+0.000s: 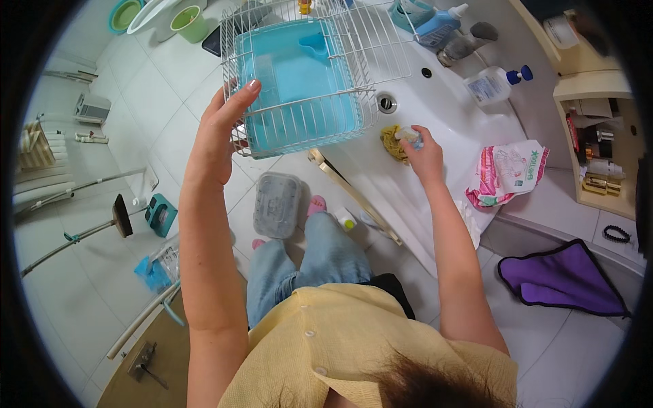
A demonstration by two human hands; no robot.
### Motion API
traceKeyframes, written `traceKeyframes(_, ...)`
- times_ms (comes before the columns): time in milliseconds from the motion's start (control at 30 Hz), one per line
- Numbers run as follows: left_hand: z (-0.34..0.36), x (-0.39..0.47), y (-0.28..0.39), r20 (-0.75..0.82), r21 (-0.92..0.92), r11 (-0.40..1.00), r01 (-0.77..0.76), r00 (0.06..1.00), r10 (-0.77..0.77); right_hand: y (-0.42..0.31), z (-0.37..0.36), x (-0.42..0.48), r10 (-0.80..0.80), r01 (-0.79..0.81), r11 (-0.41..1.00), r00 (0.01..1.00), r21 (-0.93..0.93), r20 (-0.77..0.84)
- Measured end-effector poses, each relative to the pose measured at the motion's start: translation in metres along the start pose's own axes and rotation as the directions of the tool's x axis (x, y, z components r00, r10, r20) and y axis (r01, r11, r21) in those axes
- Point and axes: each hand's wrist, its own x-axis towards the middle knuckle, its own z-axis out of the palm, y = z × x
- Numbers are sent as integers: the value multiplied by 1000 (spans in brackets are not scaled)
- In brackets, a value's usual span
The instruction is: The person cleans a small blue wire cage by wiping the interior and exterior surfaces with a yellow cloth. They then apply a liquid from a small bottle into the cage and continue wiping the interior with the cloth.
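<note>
My left hand (227, 120) grips the left side of a white wire small-animal cage (306, 104), its thumb over the wires. The cage has a light-blue plastic base (291, 76) with a darker blue piece (314, 46) inside, and its wire door (380, 43) stands out to the right over the white washbasin (357, 148). Lower right of the cage, my right hand (426, 155) has its fingers around a small crumpled, clear and bluish thing (409, 136), too small to name. A yellow-brown cloth (393, 144) lies against it on the basin, below the drain (386, 103).
Around the basin are a pump bottle (487, 86), a blue bottle (438, 28), a pink and white powder bag (510, 173) and a purple cloth (561, 280). A clear lidded box (278, 205) is on the floor by my feet. An open cabinet (571, 97) is at right.
</note>
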Motion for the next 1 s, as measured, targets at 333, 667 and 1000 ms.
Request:
traceKeyframes(333,2,-1,3,7,17,1000,3,1000,-3,-7,-4,-8,9,-9,998,1000,69,0)
traceKeyframes(667,2,2,-2,29,13,1000,0,1000,-1,22,18,-7,-87,101,985,991,138,-100)
traceKeyframes(1000,7,-4,2,-27,62,998,-23,999,25,18,17,8,-82,84,995,995,55,-53)
